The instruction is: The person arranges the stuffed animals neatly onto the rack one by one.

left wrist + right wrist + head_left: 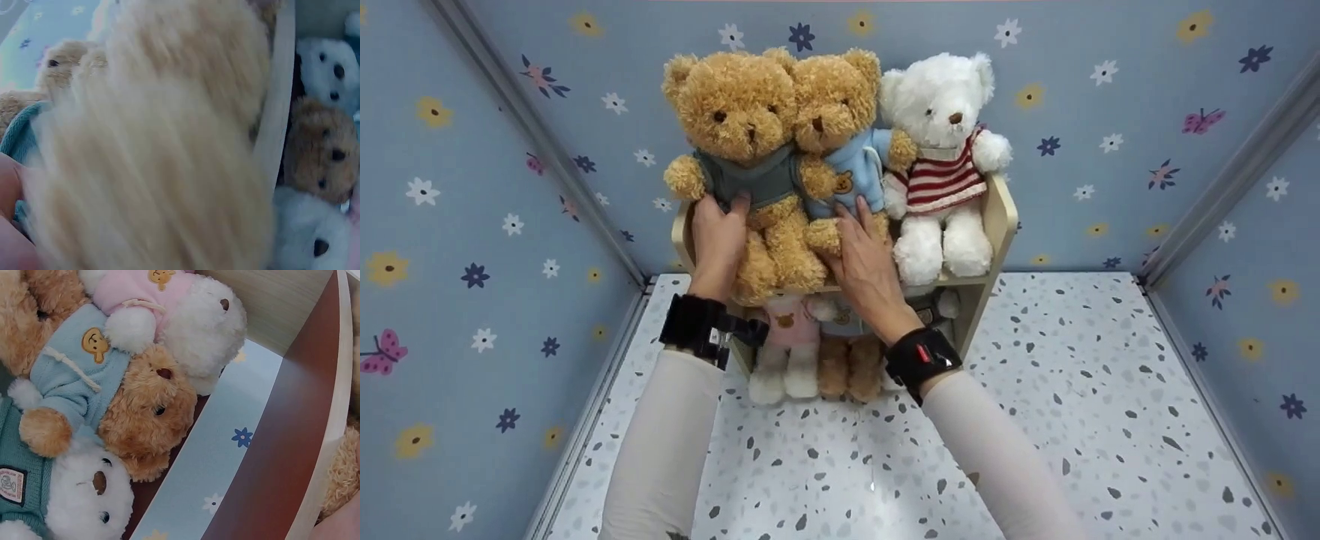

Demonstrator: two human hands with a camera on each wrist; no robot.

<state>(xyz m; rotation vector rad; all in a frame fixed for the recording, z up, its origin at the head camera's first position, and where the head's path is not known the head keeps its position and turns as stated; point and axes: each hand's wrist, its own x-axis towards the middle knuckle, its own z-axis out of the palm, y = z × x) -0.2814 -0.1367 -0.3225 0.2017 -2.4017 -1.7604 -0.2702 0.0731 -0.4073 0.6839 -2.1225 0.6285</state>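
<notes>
On the upper shelf sit a brown teddy bear in a dark green sweater [735, 112], a brown teddy bear in a light blue hoodie [829, 105] and a white bear in a red-striped sweater [934, 112]. My left hand [718, 244] grips the green-sweater bear low on its side, thumb on the front. Blurred tan fur fills most of the left wrist view. My right hand [870, 274] rests on the blue-hoodie bear's lower belly and leg, its visible fingers straight. Only a sliver of that hand shows in the right wrist view.
Below, the wooden shelf [997, 232] holds a white bear in pink [197, 332], a brown bear in light blue [149, 410] and a white bear in green [84, 495]. Flower-patterned walls [1110, 112] stand behind and at both sides. The floor [1072, 360] is speckled.
</notes>
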